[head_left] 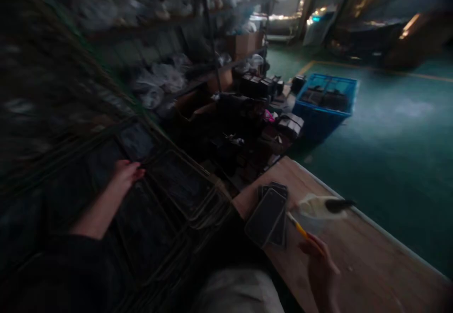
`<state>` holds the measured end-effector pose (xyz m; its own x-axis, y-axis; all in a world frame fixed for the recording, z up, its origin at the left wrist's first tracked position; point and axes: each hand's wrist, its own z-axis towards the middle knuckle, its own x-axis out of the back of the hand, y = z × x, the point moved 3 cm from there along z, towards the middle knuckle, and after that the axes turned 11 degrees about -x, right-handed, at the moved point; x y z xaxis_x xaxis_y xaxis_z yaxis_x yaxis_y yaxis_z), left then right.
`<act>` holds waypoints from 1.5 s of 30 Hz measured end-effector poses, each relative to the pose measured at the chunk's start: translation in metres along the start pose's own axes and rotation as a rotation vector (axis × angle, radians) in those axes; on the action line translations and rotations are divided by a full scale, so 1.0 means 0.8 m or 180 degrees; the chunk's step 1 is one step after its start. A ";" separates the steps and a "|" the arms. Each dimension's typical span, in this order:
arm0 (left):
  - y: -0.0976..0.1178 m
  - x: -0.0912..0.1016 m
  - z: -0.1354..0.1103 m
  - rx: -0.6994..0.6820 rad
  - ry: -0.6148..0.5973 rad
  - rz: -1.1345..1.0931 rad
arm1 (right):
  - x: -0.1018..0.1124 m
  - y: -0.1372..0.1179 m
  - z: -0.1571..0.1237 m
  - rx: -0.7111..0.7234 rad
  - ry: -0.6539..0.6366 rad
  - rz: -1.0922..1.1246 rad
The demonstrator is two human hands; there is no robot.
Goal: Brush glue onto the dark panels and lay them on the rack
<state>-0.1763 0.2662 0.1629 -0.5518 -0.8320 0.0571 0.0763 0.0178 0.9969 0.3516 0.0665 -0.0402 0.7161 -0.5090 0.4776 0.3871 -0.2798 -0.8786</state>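
My left hand (pixel 125 173) reaches out to the left and rests on a stack of dark wire-framed trays (pixel 166 195); its fingers are curled over a tray edge. My right hand (pixel 320 268) is low at the right, closed on a thin yellow-handled brush (pixel 300 229) that points up toward a small white bowl (pixel 314 211) on the wooden table (pixel 361 256). A short stack of dark flat rectangular pieces (pixel 267 216) lies on the table just left of the bowl. The picture is dark and smeared by motion.
A blue plastic crate (pixel 327 103) with dark parts stands on the green floor (pixel 392 138). Dark boxes and parts (pixel 255 114) are piled between the table and crate. Shelves with bags and cartons (pixel 170 39) run along the left.
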 end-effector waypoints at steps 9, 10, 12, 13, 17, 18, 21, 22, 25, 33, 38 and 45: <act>-0.110 -0.030 -0.362 0.0609 -0.3644 0.0844 | -0.042 0.104 0.038 -0.0225 -0.0748 -0.0524; -0.156 -0.039 -0.411 0.1118 -0.4099 0.0837 | -0.048 0.110 0.045 -0.0186 -0.0781 -0.0572; -0.261 -0.056 -0.472 0.1862 -0.3936 0.0960 | -0.061 0.122 0.063 -0.0152 -0.0859 -0.0641; -0.315 -0.062 -0.484 0.2144 -0.3382 0.1207 | -0.068 0.129 0.072 -0.0134 -0.0903 -0.0670; -0.477 -0.078 -0.479 0.2342 -0.2462 0.1585 | -0.097 0.156 0.109 0.0192 -0.0993 -0.0816; -0.503 -0.077 -0.474 0.2399 -0.2305 0.1601 | -0.103 0.163 0.117 0.0299 -0.0990 -0.0856; -0.552 -0.073 -0.465 0.2632 -0.2002 0.1472 | -0.118 0.180 0.135 0.0463 -0.0954 -0.0952; -0.562 -0.073 -0.466 0.2706 -0.1960 0.1382 | -0.122 0.185 0.139 0.0486 -0.0946 -0.0982; -0.581 -0.075 -0.476 0.2846 -0.1883 0.1120 | -0.133 0.196 0.146 0.0544 -0.0951 -0.1069; -0.580 -0.075 -0.495 0.2970 -0.1892 0.0660 | -0.142 0.202 0.125 0.0480 -0.1172 -0.1263; -0.577 -0.073 -0.494 0.3000 -0.1974 0.0589 | -0.131 0.193 0.114 0.0324 -0.1330 -0.1077; -0.577 -0.071 -0.493 0.2999 -0.2103 0.0655 | -0.144 0.208 0.148 0.0445 -0.1085 -0.1238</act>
<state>0.1475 0.0869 -0.3220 -0.9465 -0.3204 -0.0377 -0.2788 0.7537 0.5952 0.4020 0.1748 -0.2422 0.6434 -0.0896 0.7603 0.7185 -0.2721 -0.6401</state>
